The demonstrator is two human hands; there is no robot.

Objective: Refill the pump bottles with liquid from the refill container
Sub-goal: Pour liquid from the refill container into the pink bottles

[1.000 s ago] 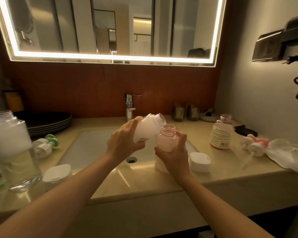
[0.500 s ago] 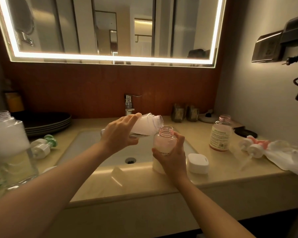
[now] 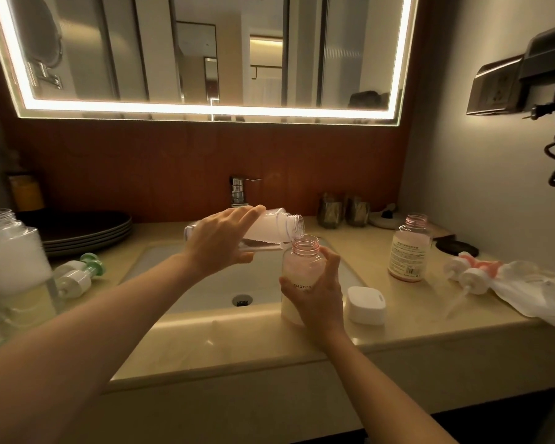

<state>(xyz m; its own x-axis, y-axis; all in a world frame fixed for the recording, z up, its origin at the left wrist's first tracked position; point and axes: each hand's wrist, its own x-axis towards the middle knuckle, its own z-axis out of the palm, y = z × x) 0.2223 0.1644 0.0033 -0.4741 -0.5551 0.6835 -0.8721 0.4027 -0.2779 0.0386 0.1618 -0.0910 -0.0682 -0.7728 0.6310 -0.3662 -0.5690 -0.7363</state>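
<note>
**Pump bottle under the spout, pour about to start**

Pump bottle (image 3: 302,277), the pink one with its top off, stands on the front edge of the counter (image 3: 414,318), just right of the sink (image 3: 205,283). My right hand (image 3: 316,296) is wrapped around its lower body and keeps it upright. My left hand (image 3: 220,243) is closed around the refill container (image 3: 274,227), a clear bottle with white liquid inside.

Compared with one second ago, I have tipped the container much more. Before, its mouth pointed up and to the right; now it lies almost flat, and its open neck is directly above the pink neck, nearly touching it. I think this means that the liquid will begin to run very soon, and I must keep both necks in line so nothing falls on the counter.

A second open pump bottle (image 3: 409,248) waits near the back right part of the counter, apart from my hands. Two pump heads (image 3: 471,272) lie near the right edge, and a small white cap (image 3: 366,305) sits just beside my right hand.

I cannot see any stream between the two necks. My right hand covers most of the bottle, so its level is hard to judge. A large container (image 3: 10,251) at the left edge is cut off.
</note>
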